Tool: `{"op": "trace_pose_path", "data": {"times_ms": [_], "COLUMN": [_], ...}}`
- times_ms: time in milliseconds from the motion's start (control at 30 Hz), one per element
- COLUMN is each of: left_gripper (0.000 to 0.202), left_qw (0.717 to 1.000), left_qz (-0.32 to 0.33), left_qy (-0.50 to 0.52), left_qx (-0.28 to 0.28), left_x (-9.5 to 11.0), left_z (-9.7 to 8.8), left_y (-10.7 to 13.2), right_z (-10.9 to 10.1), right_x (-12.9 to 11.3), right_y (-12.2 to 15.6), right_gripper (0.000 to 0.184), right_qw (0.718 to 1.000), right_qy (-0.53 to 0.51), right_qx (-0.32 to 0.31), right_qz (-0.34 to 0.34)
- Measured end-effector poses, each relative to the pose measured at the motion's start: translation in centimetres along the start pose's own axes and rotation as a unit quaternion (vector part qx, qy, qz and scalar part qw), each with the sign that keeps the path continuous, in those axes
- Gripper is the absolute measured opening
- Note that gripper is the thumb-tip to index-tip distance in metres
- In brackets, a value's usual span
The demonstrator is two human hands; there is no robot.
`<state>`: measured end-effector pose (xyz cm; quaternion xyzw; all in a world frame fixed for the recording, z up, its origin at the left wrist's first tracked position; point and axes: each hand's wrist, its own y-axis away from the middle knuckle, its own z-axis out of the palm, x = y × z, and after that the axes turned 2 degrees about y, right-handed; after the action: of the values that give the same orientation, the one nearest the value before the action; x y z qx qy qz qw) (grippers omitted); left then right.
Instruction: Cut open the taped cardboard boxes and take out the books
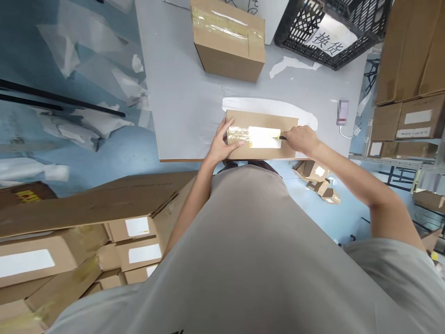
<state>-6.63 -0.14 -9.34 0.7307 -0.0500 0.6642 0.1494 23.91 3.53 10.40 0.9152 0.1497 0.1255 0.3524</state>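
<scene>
A small cardboard box (239, 119) lies at the near edge of the table, with shiny clear tape over its left end and a white label (264, 138) on top. My left hand (222, 143) grips the left end of this box, thumb on top and fingers along the side. Closed around a slim black tool is my right hand (301, 139), at the box's right end. The black tool (283, 138) points left, its tip at the right edge of the label. Whether it is a knife or a pen cannot be made out, since my fist hides most of it.
On the grey table (181, 106) a larger taped carton (229, 65) stands at the back, beside a black plastic crate (313, 35). A phone-like device (342, 112) with a cable lies right. An open carton (104, 199) holding labelled boxes is at lower left; shelved boxes (417, 116) stand right.
</scene>
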Motion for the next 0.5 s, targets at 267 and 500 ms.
{"op": "trace_pose_path", "data": {"times_ms": [267, 500], "left_gripper": [0.127, 0.104], "left_qw": [0.999, 0.989], "left_qz": [-0.051, -0.095], "left_qy": [0.007, -0.057], "left_qx": [0.015, 0.103], "left_x": [2.3, 3.9], "left_z": [-0.4, 0.3], "left_y": [0.2, -0.3], "right_z": [1.8, 3.5], "right_x": [6.9, 10.3], "right_y": [2.2, 1.7], "right_gripper": [0.033, 0.044], "right_qw": [0.998, 0.997], "right_qy": [-0.026, -0.037], "right_qx": [-0.047, -0.039], "right_qz": [0.018, -0.046]}}
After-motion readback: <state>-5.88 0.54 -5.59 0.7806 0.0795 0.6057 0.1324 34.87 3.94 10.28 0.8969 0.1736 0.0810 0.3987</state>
